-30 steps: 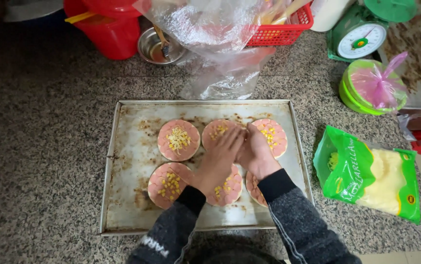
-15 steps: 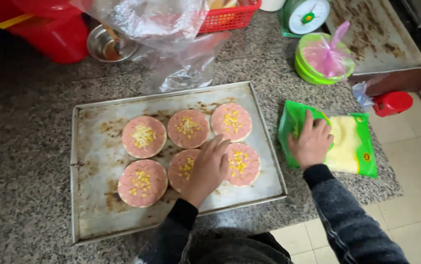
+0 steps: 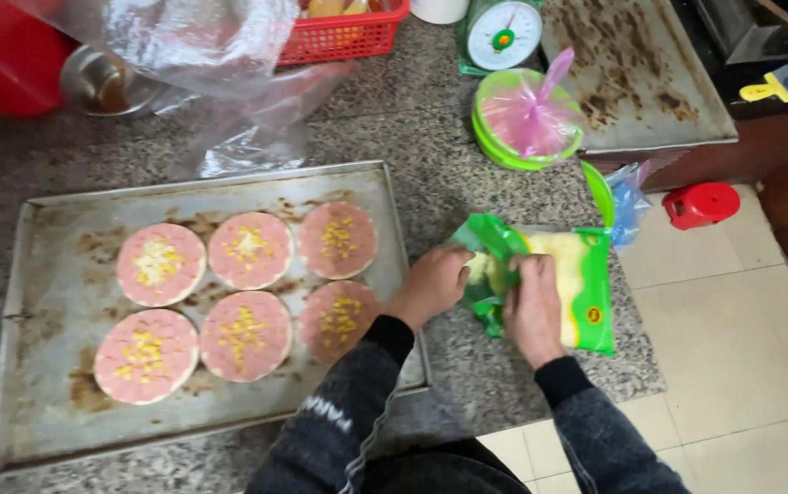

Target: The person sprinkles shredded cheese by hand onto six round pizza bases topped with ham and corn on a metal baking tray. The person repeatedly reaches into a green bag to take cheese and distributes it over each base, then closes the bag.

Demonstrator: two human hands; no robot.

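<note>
A metal baking tray [image 3: 55, 421] lies on the granite counter and carries several round pink dough bases [image 3: 249, 249] sprinkled with yellow corn. Right of the tray lies a green plastic bag of pale shredded cheese [image 3: 572, 284]. My left hand [image 3: 435, 284] grips the bag's open left end. My right hand [image 3: 533, 306] rests on the bag's middle, with fingers curled into it. Both sleeves are dark knit.
Behind the tray sit crumpled clear plastic [image 3: 229, 82], a red basket [image 3: 344, 32], a steel bowl [image 3: 101, 82] and a red container [image 3: 0, 64]. A green kitchen scale [image 3: 502, 35], a green lidded tub with pink plastic [image 3: 527, 119] and a second stained tray [image 3: 636, 73] stand at right. A red stool [image 3: 701, 203] stands on the tiled floor.
Both hands left the dough bases. The right hand reached the green bag first, then the left hand joined it at the bag's open end. The view shifted right.
</note>
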